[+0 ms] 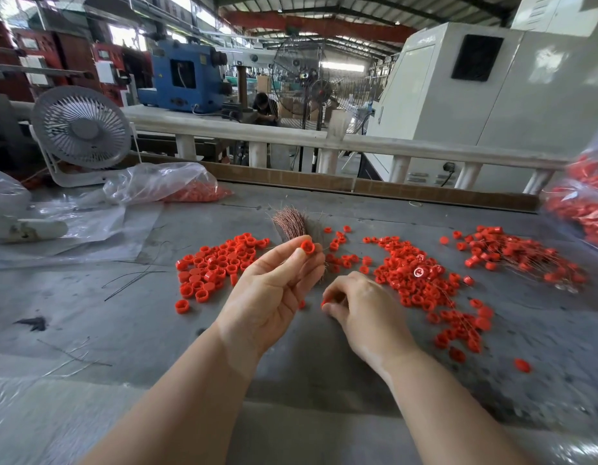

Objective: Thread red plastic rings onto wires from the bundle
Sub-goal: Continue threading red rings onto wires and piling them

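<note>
Red ring: I pinch one ring [307, 246] between thumb and fingertips of my left hand [274, 290], raised above the table, its hole facing me.
Copper wires: the bundle [290, 224] fans out at 12 o'clock from that same hand, its lower part hidden behind my fingers, which are curled around it.
Left grip: closed on both ring and bundle, palm turned toward me.
Right hand: my right hand [361, 307] sits low at 4 o'clock from the left, just above the table, fingers curled; a bit of red [324, 303] shows at the fingertips, and it seems pinched there, though I cannot tell what exactly it is.
Left pile: loose rings [217, 266] lie on the grey table [123, 317] at 9 o'clock from my left hand.
Right pile: a wider scatter of rings [421, 280] spreads at 3 o'clock from my hands.
Far pile: rings with thin wires through them [518, 256] lie at 2 o'clock, beyond the right pile.
Bags: a clear bag of rings [176, 186] rests at 11 o'clock; another [586, 203] sits at the right edge.
Fan: a small grey fan [81, 129] stands at 10 o'clock, behind the left bag.
</note>
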Demonstrator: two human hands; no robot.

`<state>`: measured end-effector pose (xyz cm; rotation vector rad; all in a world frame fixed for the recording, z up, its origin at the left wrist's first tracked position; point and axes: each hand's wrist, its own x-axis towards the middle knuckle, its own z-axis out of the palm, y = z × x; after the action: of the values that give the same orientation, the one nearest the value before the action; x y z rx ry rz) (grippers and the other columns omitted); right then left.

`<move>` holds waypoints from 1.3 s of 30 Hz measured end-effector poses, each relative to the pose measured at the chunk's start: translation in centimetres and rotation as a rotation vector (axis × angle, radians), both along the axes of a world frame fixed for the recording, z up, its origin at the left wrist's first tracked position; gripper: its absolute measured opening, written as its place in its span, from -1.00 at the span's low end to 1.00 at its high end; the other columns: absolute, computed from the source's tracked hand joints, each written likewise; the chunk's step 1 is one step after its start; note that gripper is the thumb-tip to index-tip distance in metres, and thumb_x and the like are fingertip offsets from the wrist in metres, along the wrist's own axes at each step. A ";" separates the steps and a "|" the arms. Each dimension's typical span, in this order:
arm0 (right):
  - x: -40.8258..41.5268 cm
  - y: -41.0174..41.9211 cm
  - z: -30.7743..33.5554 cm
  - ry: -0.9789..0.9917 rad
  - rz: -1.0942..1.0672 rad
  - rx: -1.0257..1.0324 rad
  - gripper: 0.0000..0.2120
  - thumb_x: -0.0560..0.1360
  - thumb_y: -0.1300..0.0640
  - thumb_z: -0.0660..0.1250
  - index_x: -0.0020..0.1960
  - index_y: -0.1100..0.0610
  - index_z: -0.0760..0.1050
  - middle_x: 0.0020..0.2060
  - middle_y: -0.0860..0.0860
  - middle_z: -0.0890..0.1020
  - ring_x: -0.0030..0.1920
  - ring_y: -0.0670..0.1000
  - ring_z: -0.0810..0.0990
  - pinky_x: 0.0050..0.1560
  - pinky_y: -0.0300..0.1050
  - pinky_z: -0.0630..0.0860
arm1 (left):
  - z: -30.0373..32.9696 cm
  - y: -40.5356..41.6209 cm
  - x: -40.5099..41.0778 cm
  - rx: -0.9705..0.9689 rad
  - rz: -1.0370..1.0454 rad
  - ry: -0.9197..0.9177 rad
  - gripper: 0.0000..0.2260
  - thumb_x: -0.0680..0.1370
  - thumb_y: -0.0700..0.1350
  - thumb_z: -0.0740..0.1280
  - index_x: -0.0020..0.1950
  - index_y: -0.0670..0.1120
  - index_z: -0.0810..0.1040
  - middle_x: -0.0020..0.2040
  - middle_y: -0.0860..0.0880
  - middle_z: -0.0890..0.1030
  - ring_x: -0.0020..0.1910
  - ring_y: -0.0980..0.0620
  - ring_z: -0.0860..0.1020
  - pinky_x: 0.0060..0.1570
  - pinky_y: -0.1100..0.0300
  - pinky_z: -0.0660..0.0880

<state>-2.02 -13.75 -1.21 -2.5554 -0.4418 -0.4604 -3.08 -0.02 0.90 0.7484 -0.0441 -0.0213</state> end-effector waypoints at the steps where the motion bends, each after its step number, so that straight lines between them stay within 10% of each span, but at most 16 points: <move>1: 0.0 0.0 0.2 0.005 0.005 0.076 -0.96 0.45 0.15 0.39 -0.11 0.04 0.55 -0.14 -0.07 0.59 -0.06 -0.03 0.54 -0.03 -0.17 0.42 | 0.0 0.0 0.0 -0.002 0.005 0.002 -0.82 0.38 -0.26 0.32 -0.04 -0.21 0.60 -0.19 -0.15 0.68 -0.21 0.03 0.67 -0.23 0.25 0.60; 12: 0.0 -0.2 2.1 -0.006 0.145 0.805 -0.77 0.41 0.33 0.42 -0.18 -0.02 0.59 -0.37 -0.14 0.63 -0.33 -0.22 0.54 -0.28 -0.32 0.46 | 0.2 -0.4 -0.1 0.038 0.030 0.004 -0.87 0.49 -0.32 0.26 -0.04 -0.22 0.58 -0.23 -0.12 0.68 -0.25 0.06 0.66 -0.25 0.28 0.59; 39: -0.3 0.0 2.3 -0.115 0.142 0.734 -0.78 0.41 0.27 0.43 -0.20 -0.06 0.59 -0.31 -0.15 0.64 -0.32 -0.22 0.56 -0.26 -0.37 0.46 | 0.3 -1.0 -0.5 0.144 -0.001 -0.029 -0.85 0.50 -0.35 0.22 -0.07 -0.22 0.58 -0.27 -0.10 0.68 -0.30 0.08 0.65 -0.22 0.28 0.60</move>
<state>-2.33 -13.76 1.07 -1.7870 -0.3970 -0.5878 -3.56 -0.98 1.18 0.8932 -0.0715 -0.0149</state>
